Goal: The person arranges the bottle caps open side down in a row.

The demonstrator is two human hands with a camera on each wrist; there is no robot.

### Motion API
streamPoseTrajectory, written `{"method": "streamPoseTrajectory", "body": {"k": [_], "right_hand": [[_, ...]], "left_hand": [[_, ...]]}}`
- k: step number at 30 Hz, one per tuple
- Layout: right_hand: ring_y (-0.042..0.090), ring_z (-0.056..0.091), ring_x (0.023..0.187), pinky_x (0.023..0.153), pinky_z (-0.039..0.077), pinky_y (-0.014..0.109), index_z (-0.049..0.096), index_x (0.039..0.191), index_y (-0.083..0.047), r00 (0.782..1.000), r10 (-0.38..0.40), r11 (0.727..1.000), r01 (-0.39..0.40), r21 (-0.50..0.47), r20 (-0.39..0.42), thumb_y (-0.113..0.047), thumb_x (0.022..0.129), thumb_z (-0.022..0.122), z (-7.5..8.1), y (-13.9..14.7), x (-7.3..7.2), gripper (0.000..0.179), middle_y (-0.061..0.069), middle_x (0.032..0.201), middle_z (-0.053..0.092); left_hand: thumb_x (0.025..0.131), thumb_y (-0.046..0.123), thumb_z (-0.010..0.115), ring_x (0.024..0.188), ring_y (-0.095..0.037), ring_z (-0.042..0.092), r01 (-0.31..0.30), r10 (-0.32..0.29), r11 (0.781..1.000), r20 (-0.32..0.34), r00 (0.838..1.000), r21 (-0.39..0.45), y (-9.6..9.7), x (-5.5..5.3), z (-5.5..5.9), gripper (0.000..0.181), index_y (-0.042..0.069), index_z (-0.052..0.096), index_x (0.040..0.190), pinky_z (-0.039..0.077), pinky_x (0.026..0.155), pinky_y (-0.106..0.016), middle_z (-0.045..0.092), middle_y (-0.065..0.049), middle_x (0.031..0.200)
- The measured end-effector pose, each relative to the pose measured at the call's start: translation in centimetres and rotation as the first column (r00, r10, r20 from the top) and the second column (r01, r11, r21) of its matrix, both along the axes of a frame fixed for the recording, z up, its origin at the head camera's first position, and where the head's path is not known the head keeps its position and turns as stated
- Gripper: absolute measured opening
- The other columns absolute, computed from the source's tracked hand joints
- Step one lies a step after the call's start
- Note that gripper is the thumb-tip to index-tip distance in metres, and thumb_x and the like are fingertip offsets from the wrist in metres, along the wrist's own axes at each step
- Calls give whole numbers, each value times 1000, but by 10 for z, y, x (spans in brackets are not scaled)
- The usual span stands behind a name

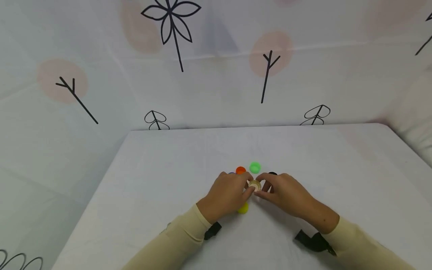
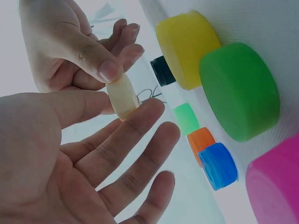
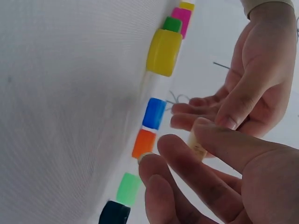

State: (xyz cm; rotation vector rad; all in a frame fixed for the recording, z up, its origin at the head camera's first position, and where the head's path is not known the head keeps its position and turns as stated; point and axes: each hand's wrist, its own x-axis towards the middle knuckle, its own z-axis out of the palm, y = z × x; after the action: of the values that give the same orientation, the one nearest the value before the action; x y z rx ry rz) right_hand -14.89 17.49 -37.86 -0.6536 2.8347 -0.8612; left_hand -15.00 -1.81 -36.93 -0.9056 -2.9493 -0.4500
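Since pinching from both sides likely steadies it, left hand (image 1: 225, 193) and right hand (image 1: 291, 194) fingers grip small round cream plastic-looking cap (image 2: 122, 98) above white table (image 1: 168, 161), roughly midway between side edges.

We see a cream cap (image 2: 122, 97), yellow cap (image 2: 194, 49), green cap (image 2: 243, 91), pink cap (image 2: 279, 182), blue cap (image 2: 218, 166), orange cap (image 2: 201, 140), black cap (image 2: 162, 71) and peach-dotted white backdrop (image 1: 216, 93) with black sprigs (image 1: 267, 73).
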Motion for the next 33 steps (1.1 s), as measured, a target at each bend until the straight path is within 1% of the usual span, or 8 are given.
{"method": "streamPoseTrajectory", "body": {"k": [3,5,8,11,21,26,30,33], "right_hand": [[1,61,66,59,49,20,68,115,-6,1000,-6,1000,6,-16,4,-21,86,78,-1,-1,1,34,-8,78,73],[0,61,66,59,49,20,68,115,-6,1000,-3,999,3,-34,0,-20,86,78,-1,-1,2,34,-8,79,73],[-1,61,65,58,49,19,68,115,-5,1000,2,998,-2,-58,-5,-19,86,79,-2,-2,3,34,-8,79,73],[-2,60,63,58,49,19,68,115,-5,1000,3,997,-4,-72,-6,-19,86,79,-3,-2,2,35,-8,79,73],[0,64,62,59,51,20,66,118,-1,1000,2,989,-3,-151,-8,-15,85,80,-6,-2,0,39,-7,76,73],[-2,64,65,59,52,20,66,118,0,1000,14,982,-14,-188,-2,-15,84,80,-7,0,-3,39,-8,77,73],[4,65,64,60,53,22,65,120,1,996,52,966,-31,-258,75,-15,89,76,-7,3,-5,37,-4,79,74],[12,68,65,60,55,25,65,122,-1,985,82,948,-30,-318,154,-18,92,72,-6,4,-5,35,1,81,75]], "left_hand": [[97,26,67,65,-3,59,11,-11,1000,10,1000,27,-1,0,-1,22,13,70,114,48,70,-25,74,8,86],[96,25,68,65,-3,58,14,-16,999,28,999,53,-1,-1,-1,22,13,69,115,48,68,-22,74,7,87],[96,24,68,66,-3,59,7,-11,997,65,998,74,-2,-1,-1,22,12,69,114,44,63,-17,74,6,88],[96,24,68,68,-4,61,2,-9,996,81,997,84,-3,-1,0,22,12,68,114,42,60,-15,75,4,89],[95,27,70,71,-4,63,-8,-1,992,68,998,129,-4,-4,0,23,14,68,114,44,63,-16,75,6,89],[93,25,72,72,-3,64,11,-14,989,21,1000,146,-4,-6,-1,21,15,68,111,43,59,-13,75,6,88],[91,22,74,74,-2,66,20,-20,983,-6,1000,184,-5,-7,-2,18,16,70,108,43,60,-10,75,7,89],[90,21,76,77,-2,67,38,-36,972,-14,999,231,-5,-7,-2,16,16,72,105,44,62,-9,75,7,91]]}}
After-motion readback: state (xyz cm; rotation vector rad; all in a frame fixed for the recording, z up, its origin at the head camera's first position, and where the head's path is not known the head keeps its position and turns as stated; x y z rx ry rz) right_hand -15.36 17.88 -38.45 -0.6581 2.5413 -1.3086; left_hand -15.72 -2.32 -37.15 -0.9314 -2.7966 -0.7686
